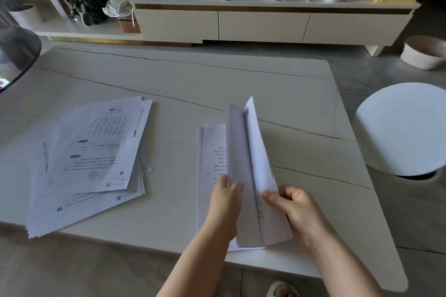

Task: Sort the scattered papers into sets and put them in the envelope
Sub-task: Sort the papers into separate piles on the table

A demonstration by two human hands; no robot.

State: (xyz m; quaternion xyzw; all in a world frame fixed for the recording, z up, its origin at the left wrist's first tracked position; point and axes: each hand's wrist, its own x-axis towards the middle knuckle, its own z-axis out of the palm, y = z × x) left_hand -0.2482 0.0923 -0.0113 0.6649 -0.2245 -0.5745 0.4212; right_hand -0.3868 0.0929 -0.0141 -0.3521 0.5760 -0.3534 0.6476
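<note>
Head view, lower right of frame: both hands (225,202) (293,210) pinching upright sheets (251,176), long axis away, loose pile (89,159) well left.

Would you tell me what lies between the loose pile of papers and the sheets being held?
Only bare table between the pile and held sheets, per the head view.

Printed text on the scattered papers (89,152) — too blurred to read. Lower sheets in that pile mostly covered by the top ones. Flat sheet (212,152) partly hidden behind the raised sheets (251,176) and left hand (225,200). Right hand (296,210) fingertips tucked behind paper. Slippered foot (282,290) cut by bottom edge — glass tabletop (17,55) cut at left.
</note>
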